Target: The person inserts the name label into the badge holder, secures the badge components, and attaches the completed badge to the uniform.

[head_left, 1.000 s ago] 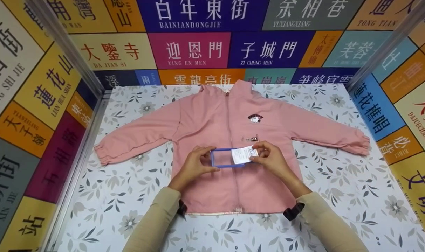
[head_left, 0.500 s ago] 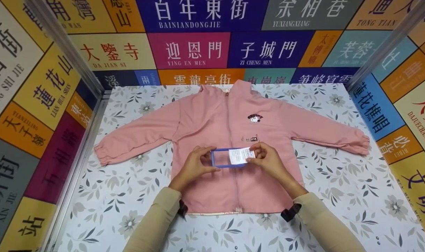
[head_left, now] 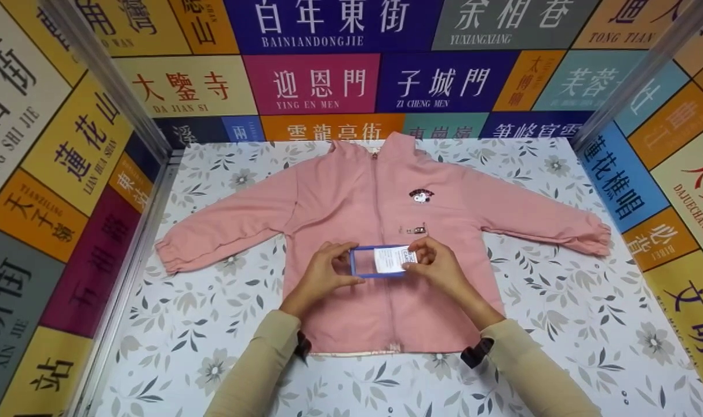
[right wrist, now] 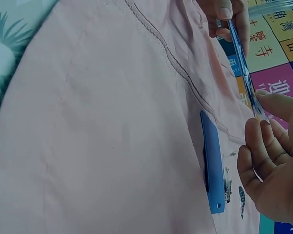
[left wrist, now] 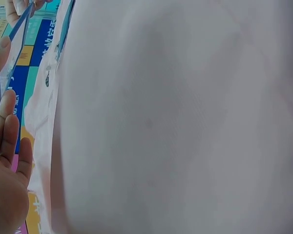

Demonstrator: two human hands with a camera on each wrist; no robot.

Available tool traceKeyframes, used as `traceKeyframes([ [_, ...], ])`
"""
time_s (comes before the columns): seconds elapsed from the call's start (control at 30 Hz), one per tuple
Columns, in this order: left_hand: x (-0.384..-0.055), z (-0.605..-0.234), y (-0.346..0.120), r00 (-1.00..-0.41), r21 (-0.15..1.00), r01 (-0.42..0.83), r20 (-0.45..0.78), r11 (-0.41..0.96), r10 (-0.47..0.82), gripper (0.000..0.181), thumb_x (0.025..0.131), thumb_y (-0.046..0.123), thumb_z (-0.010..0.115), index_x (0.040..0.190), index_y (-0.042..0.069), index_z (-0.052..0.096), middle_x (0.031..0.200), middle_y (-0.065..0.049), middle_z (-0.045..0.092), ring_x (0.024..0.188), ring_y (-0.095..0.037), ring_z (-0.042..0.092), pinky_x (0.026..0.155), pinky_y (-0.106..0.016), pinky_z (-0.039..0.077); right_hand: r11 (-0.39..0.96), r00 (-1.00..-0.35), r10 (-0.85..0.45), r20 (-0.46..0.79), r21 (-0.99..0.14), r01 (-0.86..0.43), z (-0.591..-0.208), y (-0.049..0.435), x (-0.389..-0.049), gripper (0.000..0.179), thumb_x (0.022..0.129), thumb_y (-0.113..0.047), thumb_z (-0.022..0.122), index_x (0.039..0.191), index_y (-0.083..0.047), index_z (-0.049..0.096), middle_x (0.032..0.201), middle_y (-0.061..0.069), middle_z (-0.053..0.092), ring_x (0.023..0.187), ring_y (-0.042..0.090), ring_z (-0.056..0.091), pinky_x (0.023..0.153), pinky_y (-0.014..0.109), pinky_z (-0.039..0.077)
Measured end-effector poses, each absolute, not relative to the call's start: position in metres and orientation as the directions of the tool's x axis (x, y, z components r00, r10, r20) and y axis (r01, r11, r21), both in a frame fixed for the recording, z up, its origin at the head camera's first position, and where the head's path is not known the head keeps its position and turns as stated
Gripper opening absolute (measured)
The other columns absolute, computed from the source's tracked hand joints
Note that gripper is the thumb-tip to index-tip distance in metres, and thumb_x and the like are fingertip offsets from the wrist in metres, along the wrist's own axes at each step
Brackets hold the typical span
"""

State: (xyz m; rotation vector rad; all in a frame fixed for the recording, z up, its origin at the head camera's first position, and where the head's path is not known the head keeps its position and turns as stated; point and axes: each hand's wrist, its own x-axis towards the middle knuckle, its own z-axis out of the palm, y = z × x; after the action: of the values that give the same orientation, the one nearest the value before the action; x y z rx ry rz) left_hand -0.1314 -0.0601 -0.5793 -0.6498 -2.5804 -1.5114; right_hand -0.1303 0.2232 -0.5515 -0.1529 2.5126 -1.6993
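Note:
My left hand (head_left: 323,272) grips the left end of a clear badge holder with a blue frame (head_left: 363,247), between thumb and fingers. At the holder's right end, my right hand (head_left: 441,267) pinches a white printed card (head_left: 390,260). The card lies within the frame's outline over its right part, while pink shows through the left part. Seen edge-on in the right wrist view, the holder (right wrist: 244,68) spans from one hand to the other. Below both hands, a pink zip jacket (head_left: 339,324) lies spread flat, sleeves out to the sides.
A small metal clip (head_left: 419,230) lies on the jacket just beyond my right hand, below a dark-and-white chest emblem (head_left: 422,196). The right wrist view also shows a flat blue piece (right wrist: 214,165) on the jacket. Sign-printed panels (head_left: 322,84) wall the floral-covered table (head_left: 212,324).
My right hand has moved a little left with the card, which now covers more of the blue frame. The left hand and the holder have stayed nearly still.

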Motion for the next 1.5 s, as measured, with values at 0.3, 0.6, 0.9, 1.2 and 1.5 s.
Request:
traceKeyframes([
  [0.3, -0.132, -0.579, -0.059, -0.912, 0.822, 0.38, 0.258, 0.424, 0.318, 0.075, 0.061, 0.022, 0.095, 0.129, 0.011, 0.066, 0.091, -0.006, 0.069, 0.09, -0.018, 0.056, 0.082, -0.03, 0.055, 0.391, -0.986, -0.167, -0.031, -0.919, -0.037, -0.525, 0.212, -0.12, 0.036, 0.076, 0.0, 0.081, 0.108, 0.007, 0.063, 0.085, 0.028, 0.056, 0.068, 0.01, 0.046, 0.059, 0.015, 0.037],
  [0.6, -0.131, -0.579, -0.059, -0.906, 0.816, 0.399, 0.279, 0.419, 0.319, 0.074, 0.061, 0.028, 0.094, 0.129, 0.013, 0.066, 0.093, -0.004, 0.069, 0.091, -0.016, 0.056, 0.083, -0.027, 0.056, 0.407, -0.983, -0.181, -0.007, -0.911, -0.069, -0.518, 0.206, -0.116, 0.034, 0.077, -0.002, 0.081, 0.105, 0.006, 0.064, 0.083, 0.028, 0.055, 0.067, 0.012, 0.046, 0.059, 0.015, 0.037],
  [0.9, -0.131, -0.577, -0.057, -0.904, 0.803, 0.402, 0.273, 0.44, 0.329, 0.076, 0.062, 0.029, 0.094, 0.129, 0.008, 0.065, 0.093, -0.006, 0.067, 0.091, -0.017, 0.055, 0.083, -0.028, 0.055, 0.469, -0.98, -0.199, 0.001, -0.878, -0.096, -0.51, 0.202, -0.114, 0.034, 0.078, -0.004, 0.081, 0.106, 0.006, 0.064, 0.082, 0.028, 0.057, 0.065, 0.011, 0.047, 0.058, 0.016, 0.039],
  [1.2, -0.131, -0.579, -0.056, -0.898, 0.799, 0.417, 0.289, 0.433, 0.332, 0.075, 0.063, 0.029, 0.094, 0.129, 0.007, 0.065, 0.092, -0.004, 0.068, 0.089, -0.016, 0.054, 0.081, -0.027, 0.054, 0.464, -0.981, -0.192, -0.006, -0.882, -0.085, -0.531, 0.203, -0.124, 0.036, 0.077, -0.002, 0.081, 0.107, 0.005, 0.064, 0.082, 0.029, 0.056, 0.065, 0.013, 0.047, 0.058, 0.016, 0.038],
  [1.5, -0.131, -0.58, -0.055, -0.899, 0.802, 0.417, 0.295, 0.427, 0.323, 0.075, 0.061, 0.023, 0.095, 0.128, 0.009, 0.066, 0.09, -0.004, 0.068, 0.089, -0.015, 0.053, 0.08, -0.027, 0.053, 0.471, -0.984, -0.173, 0.042, -0.874, -0.12, -0.55, 0.204, -0.131, 0.034, 0.073, -0.012, 0.086, 0.101, -0.008, 0.068, 0.075, 0.014, 0.057, 0.064, 0.012, 0.048, 0.057, 0.018, 0.04],
])
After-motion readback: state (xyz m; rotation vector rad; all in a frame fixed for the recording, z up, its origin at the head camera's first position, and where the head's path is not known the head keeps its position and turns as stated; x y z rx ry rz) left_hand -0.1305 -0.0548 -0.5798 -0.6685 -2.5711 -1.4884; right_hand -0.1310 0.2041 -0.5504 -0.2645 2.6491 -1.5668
